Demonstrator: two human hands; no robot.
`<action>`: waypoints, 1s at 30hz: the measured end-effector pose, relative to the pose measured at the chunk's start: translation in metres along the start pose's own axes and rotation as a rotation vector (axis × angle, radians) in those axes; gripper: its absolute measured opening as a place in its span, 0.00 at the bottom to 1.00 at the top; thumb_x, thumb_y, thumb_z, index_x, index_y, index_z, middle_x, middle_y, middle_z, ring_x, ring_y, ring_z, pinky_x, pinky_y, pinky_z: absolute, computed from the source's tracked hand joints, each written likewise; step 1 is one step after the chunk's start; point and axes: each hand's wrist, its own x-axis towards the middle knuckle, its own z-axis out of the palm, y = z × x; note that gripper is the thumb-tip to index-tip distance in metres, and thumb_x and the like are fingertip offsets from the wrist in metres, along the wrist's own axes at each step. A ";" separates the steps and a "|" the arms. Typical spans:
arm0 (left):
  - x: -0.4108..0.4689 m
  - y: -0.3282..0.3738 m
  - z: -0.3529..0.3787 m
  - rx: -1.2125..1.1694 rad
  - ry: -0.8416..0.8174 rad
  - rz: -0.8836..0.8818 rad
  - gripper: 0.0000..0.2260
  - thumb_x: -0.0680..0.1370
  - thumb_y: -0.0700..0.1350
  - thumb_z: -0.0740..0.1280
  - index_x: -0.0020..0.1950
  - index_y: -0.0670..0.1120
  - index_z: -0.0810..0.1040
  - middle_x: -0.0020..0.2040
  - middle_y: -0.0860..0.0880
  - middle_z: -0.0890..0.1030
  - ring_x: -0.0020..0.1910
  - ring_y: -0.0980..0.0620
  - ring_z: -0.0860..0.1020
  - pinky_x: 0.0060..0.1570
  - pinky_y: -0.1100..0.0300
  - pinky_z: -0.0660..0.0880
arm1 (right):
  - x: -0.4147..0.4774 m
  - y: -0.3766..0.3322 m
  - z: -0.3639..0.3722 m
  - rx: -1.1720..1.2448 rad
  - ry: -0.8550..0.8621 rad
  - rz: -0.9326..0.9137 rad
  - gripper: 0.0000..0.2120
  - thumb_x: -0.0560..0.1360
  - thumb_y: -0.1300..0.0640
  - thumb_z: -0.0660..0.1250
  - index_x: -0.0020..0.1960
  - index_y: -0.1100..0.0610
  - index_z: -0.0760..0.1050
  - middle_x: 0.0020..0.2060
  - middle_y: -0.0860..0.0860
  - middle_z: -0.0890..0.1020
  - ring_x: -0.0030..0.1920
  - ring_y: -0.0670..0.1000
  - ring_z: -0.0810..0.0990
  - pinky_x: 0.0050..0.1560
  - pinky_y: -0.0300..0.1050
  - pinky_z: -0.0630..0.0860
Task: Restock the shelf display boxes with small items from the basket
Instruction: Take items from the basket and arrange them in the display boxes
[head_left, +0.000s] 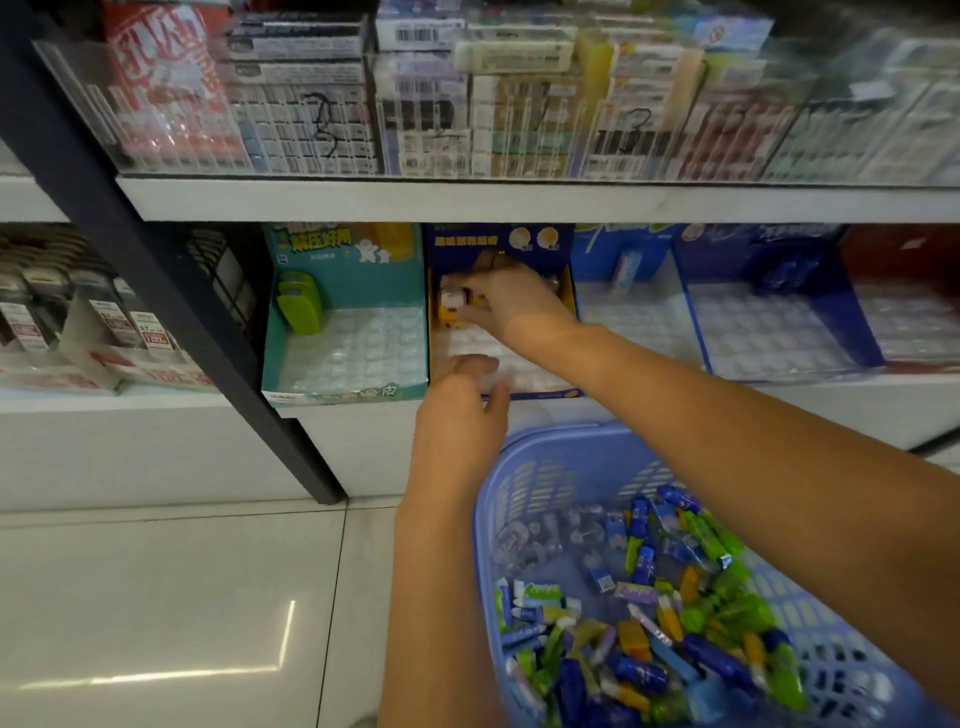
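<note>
A blue plastic basket (524, 499) at the lower right holds several small wrapped items in blue, green and yellow. On the lower shelf stands a dark blue and yellow display box (566, 291) with a clear bubbled tray. My right hand (511, 301) reaches into the back of this box and pinches a small white and yellow item (452, 304) beside other such pieces. My left hand (465, 400) is at the box's front edge, its fingers curled; whether it holds something small is unclear.
A teal display box (343, 384) with green items stands to the left, and blue boxes (696, 332) with clear trays to the right. Above is a shelf of stacked packets behind clear dividers (363, 130). A black upright post (171, 291) runs diagonally at left. Pale floor tiles lie below.
</note>
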 end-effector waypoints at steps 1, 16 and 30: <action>-0.002 0.005 0.000 -0.015 0.030 0.028 0.10 0.80 0.45 0.62 0.56 0.43 0.80 0.56 0.46 0.81 0.51 0.50 0.79 0.49 0.61 0.73 | -0.015 0.006 -0.001 0.044 0.024 0.011 0.19 0.78 0.53 0.63 0.68 0.55 0.70 0.58 0.59 0.76 0.57 0.57 0.75 0.55 0.45 0.70; -0.088 -0.056 0.196 0.520 -1.209 -0.323 0.12 0.80 0.42 0.60 0.48 0.34 0.78 0.36 0.40 0.71 0.34 0.45 0.71 0.31 0.59 0.63 | -0.228 0.126 0.128 0.171 -0.399 0.314 0.07 0.77 0.59 0.62 0.48 0.56 0.78 0.47 0.54 0.83 0.48 0.53 0.80 0.45 0.41 0.72; -0.081 -0.089 0.223 -0.153 -0.436 -0.918 0.13 0.79 0.46 0.64 0.40 0.38 0.76 0.38 0.40 0.78 0.39 0.43 0.77 0.39 0.53 0.74 | -0.225 0.148 0.216 0.473 -0.566 0.526 0.10 0.75 0.60 0.66 0.56 0.57 0.73 0.53 0.59 0.80 0.54 0.57 0.79 0.48 0.44 0.73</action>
